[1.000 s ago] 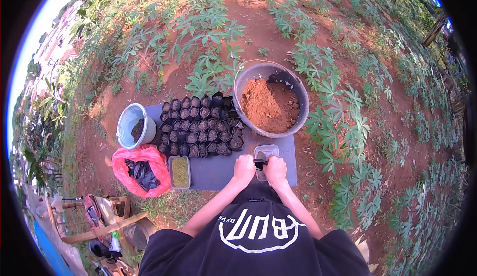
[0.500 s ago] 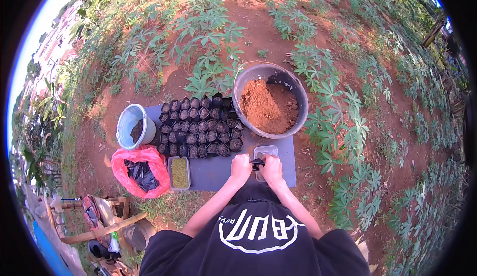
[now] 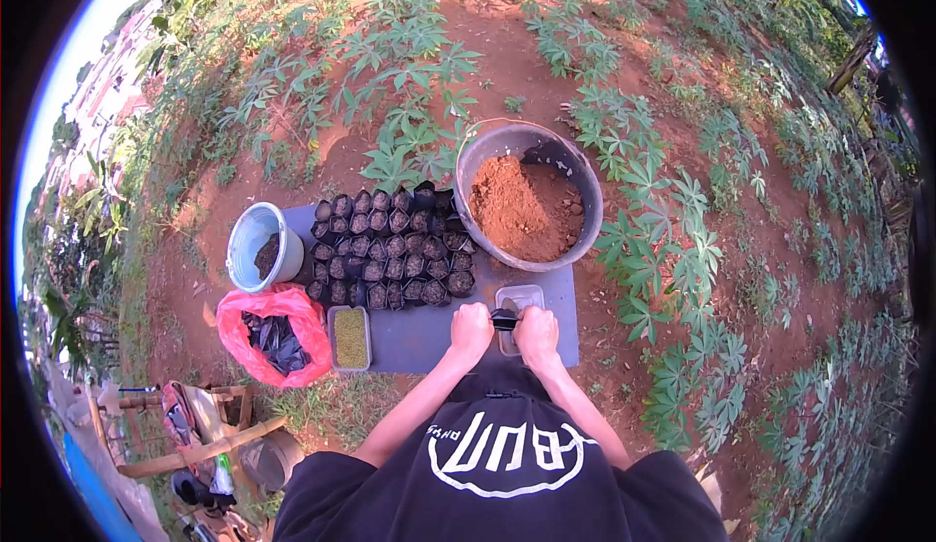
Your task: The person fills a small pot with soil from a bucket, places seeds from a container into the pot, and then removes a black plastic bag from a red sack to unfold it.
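A small black plastic bag is stretched between my two closed hands at the table's near edge. My left hand grips its left side, and my right hand grips its right side. Just behind the bag and my right hand lies a clear plastic container, partly covered by them. Rows of black bags filled with soil stand to the left, beyond my left hand. A large bucket of reddish soil is at the table's back right.
On the grey table sits a container of green grains. Left of it are a red plastic bag holding black bags and a light blue bucket with dark soil. Leafy plants grow around.
The black bag between my hands looks flatter and pulled straighter across. My hands have shifted very slightly, and the whole view has moved a little.
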### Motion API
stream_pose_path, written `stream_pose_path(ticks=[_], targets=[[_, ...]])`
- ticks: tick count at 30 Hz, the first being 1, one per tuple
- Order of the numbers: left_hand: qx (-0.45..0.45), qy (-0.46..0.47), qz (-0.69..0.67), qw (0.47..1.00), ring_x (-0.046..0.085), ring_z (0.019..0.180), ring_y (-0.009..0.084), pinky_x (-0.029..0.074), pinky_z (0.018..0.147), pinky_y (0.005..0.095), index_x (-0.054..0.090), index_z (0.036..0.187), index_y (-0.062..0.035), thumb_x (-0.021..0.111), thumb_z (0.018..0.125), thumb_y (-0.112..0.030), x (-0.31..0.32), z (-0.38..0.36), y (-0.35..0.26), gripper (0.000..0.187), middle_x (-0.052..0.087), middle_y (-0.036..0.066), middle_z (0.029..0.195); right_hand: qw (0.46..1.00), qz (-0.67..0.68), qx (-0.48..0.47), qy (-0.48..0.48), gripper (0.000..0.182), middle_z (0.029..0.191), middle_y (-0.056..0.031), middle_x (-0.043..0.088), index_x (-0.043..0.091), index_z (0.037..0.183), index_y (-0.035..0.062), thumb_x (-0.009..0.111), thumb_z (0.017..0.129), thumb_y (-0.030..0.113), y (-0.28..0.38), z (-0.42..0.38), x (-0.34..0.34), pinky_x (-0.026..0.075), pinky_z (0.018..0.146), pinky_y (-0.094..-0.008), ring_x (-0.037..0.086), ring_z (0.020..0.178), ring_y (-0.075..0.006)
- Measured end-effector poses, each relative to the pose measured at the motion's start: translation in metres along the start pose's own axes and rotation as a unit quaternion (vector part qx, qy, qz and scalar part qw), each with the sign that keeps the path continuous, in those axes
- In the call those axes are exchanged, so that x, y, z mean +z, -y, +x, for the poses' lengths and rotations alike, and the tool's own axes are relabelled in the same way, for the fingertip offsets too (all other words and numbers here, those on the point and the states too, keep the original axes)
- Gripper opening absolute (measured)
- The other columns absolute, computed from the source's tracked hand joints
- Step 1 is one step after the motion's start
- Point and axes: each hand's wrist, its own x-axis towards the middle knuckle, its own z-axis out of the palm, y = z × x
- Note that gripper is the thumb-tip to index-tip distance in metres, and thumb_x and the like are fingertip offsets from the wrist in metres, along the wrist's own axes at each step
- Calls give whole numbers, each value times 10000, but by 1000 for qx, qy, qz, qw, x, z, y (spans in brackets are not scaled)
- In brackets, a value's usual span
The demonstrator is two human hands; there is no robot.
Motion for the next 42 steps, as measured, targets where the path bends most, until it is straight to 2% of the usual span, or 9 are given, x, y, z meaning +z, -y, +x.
stream_pose_path(ticks=[9, 15, 25, 28, 32, 36, 38, 39, 42], targets=[[21, -1, -54, 998, 705, 760, 421, 590, 719, 497, 727, 771, -1, 679, 751, -27, -2, -6, -8, 58, 694, 248, 773, 1000, 14, -22, -9, 158, 781, -237, 706, 775, 840, 41, 633, 770, 47, -7, -2, -4, 580, 783, -483, 714, 769, -410], [23, 12, -12, 1000, 703, 762, 422, 584, 742, 501, 729, 778, 4, 673, 758, -27, 10, -6, -2, 67, 690, 250, 771, 999, -32, -8, 2, 139, 770, -217, 714, 780, 814, 63, 648, 770, 76, -13, -1, -3, 587, 770, -469, 724, 757, -383], [48, 33, 2, 998, 705, 771, 420, 581, 747, 506, 709, 847, 16, 682, 786, -39, 8, 1, -19, 86, 699, 247, 812, 1000, -4, -8, -30, 89, 753, -201, 714, 763, 773, 53, 694, 734, 94, -28, 5, -6, 586, 758, -461, 720, 739, -374], [57, 46, 17, 997, 703, 779, 427, 580, 740, 511, 705, 847, 22, 677, 791, -37, 4, -1, -32, 86, 696, 247, 818, 1000, 14, 7, -24, 100, 760, -197, 716, 759, 796, 49, 699, 730, 95, -32, 5, -10, 584, 764, -461, 718, 741, -374], [48, 69, 49, 995, 701, 782, 431, 581, 725, 511, 698, 819, 31, 625, 813, -30, 20, 0, -20, 95, 687, 242, 827, 1000, 15, 3, -10, 113, 791, -202, 721, 755, 848, 61, 661, 800, 104, -38, -1, -6, 584, 737, -473, 726, 761, -380], [38, 50, 51, 997, 699, 819, 424, 576, 744, 509, 682, 876, 30, 613, 824, -30, 16, -8, -34, 106, 685, 237, 878, 998, 64, 23, -4, 136, 799, -190, 728, 769, 880, 55, 689, 772, 73, -45, -1, 2, 586, 779, -459, 724, 784, -382], [67, 27, 45, 996, 696, 839, 421, 571, 759, 508, 670, 916, 24, 625, 825, -31, 14, -12, -39, 115, 684, 232, 912, 994, 105, 20, 18, 212, 883, -181, 742, 741, 967, 41, 715, 761, 87, -47, 3, -1, 577, 821, -458, 724, 865, -376], [40, 64, 31, 997, 691, 860, 417, 568, 781, 503, 656, 960, 6, 656, 821, -38, 10, -14, -42, 146, 678, 220, 946, 992, 120, 22, 16, 248, 911, -177, 743, 728, 997, 37, 726, 757, 99, -43, 1, -9, 575, 831, -459, 724, 884, -373], [-5, 38, 16, 999, 689, 849, 418, 568, 777, 504, 659, 944, -7, 682, 814, -41, 14, -18, -38, 136, 674, 208, 925, 986, 148, 48, 64, 462, 999, -170, 733, 644, 1141, 36, 783, 705, 95, -44, 1, -3, 566, 854, -458, 715, 930, -369]])
